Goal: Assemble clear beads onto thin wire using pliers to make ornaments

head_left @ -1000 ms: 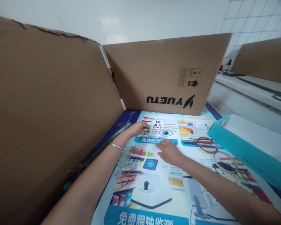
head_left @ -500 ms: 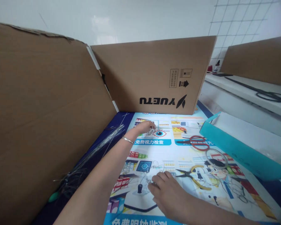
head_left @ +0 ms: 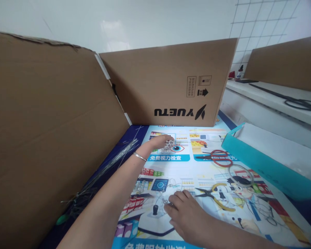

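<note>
My left hand (head_left: 162,140), with a silver bangle at the wrist, is stretched over a small heap of clear beads (head_left: 167,148) near the back of the printed sheet. Its fingers are drawn together at the beads; what lies between them is too small to make out. Closer to me, my right hand (head_left: 182,209) rests on the sheet with its fingers pinched on a thin silver wire (head_left: 164,197). Fine wire loops spread from there to the left and above. Just right of that hand lie yellow-handled pliers (head_left: 217,197), their jaws pointing towards it.
Red-handled scissors (head_left: 221,158) and a wire coil (head_left: 241,175) lie to the right, before a teal box (head_left: 264,166). Cardboard panels (head_left: 145,83) stand at the back and left. A bundle of wires (head_left: 111,160) lies along the left panel.
My left hand's fingertips have shifted slightly to the right over the beads. The right hand keeps its place and its pinch. The view has tilted a little.
</note>
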Demonstrator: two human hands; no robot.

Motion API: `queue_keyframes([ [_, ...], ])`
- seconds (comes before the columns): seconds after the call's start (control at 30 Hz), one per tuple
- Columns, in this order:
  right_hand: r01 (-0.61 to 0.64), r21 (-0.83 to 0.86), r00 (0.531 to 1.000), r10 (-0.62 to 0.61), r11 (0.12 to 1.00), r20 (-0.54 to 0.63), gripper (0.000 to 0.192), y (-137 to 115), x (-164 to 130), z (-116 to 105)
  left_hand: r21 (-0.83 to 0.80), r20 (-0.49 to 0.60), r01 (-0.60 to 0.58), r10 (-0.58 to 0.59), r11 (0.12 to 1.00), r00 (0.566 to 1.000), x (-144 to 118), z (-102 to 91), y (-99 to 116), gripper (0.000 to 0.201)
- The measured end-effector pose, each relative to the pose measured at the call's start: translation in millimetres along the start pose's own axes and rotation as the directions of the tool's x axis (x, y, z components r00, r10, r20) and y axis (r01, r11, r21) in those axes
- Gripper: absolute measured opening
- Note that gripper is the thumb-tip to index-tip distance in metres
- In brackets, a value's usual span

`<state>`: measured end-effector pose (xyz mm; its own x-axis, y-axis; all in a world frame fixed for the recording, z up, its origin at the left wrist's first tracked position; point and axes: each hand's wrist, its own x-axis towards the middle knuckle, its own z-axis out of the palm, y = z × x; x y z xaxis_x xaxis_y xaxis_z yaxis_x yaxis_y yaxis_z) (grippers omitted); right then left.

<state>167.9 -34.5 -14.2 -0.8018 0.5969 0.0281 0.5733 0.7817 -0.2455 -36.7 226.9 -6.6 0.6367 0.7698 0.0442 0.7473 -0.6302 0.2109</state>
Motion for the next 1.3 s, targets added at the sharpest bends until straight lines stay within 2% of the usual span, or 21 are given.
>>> queue_keyframes([
  [0.17, 0.015, -0.011, 1.000, -0.015, 1.000, -0.004, 0.031, 1, 0, 0, 0.001, -0.015, -0.009, 0.009, 1.000, 1.000, -4, -10.7, 7, 0.052],
  [0.33, 0.018, -0.008, 1.000, -0.018, 1.000, -0.004, 0.033, 3, 0, -2, -0.014, -0.118, 0.008, -0.009, 1.000, 0.993, -14, -31.8, 12, 0.047],
  [0.43, 0.030, -0.011, 1.000, -0.030, 0.999, -0.002, 0.033, 4, -1, -2, -0.026, -0.216, 0.036, -0.040, 0.999, 0.975, -31, -47.7, 18, 0.039],
  [0.53, 0.036, -0.014, 0.999, -0.036, 0.999, -0.006, 0.034, 3, -1, 0, -0.049, -0.328, 0.060, -0.073, 0.997, 0.942, -63, -53.4, 36, 0.034],
  [0.6, 0.038, -0.021, 0.999, -0.039, 0.999, -0.012, 0.035, 3, -1, 0, -0.172, -0.490, 0.034, -0.115, 0.984, 0.864, -92, -46.8, 57, 0.027],
  [0.63, 0.040, -0.024, 0.999, -0.040, 0.999, -0.015, 0.036, 3, -1, 0, -0.236, -0.527, 0.028, -0.152, 0.971, 0.836, -107, -40.5, 69, 0.024],
  [0.7, 0.043, -0.025, 0.999, -0.044, 0.999, -0.018, 0.036, 2, -1, 0, -0.357, -0.538, 0.046, -0.246, 0.933, 0.806, -136, -24.3, 95, 0.019],
  [0.8, 0.048, -0.019, 0.999, -0.048, 0.999, -0.015, 0.035, 2, -1, -3, -0.476, -0.452, 0.076, -0.318, 0.876, 0.834, -171, 0.5, 128, 0.014],
  [0.87, 0.052, -0.017, 0.999, -0.052, 0.999, -0.010, 0.034, 2, -2, -5, -0.528, -0.417, 0.083, -0.344, 0.845, 0.841, -187, 12.6, 141, 0.014],
  [0.9, 0.053, -0.016, 0.999, -0.053, 0.998, -0.006, 0.034, 2, -2, -6, -0.559, -0.397, 0.094, -0.365, 0.824, 0.842, -192, 17.1, 144, 0.014],
  [1.03, 0.064, -0.019, 0.997, -0.063, 0.998, 0.036, 0.030, 2, -3, -12, -0.658, -0.357, 0.151, -0.482, 0.738, 0.800, -202, 28.9, 143, 0.014],
  [1.3, 0.069, -0.018, 0.996, -0.068, 0.997, 0.057, 0.028, 2, -11, -15, -0.710, -0.282, 0.155, -0.479, 0.687, 0.831, -202, 51.3, 141, 0.016],
])
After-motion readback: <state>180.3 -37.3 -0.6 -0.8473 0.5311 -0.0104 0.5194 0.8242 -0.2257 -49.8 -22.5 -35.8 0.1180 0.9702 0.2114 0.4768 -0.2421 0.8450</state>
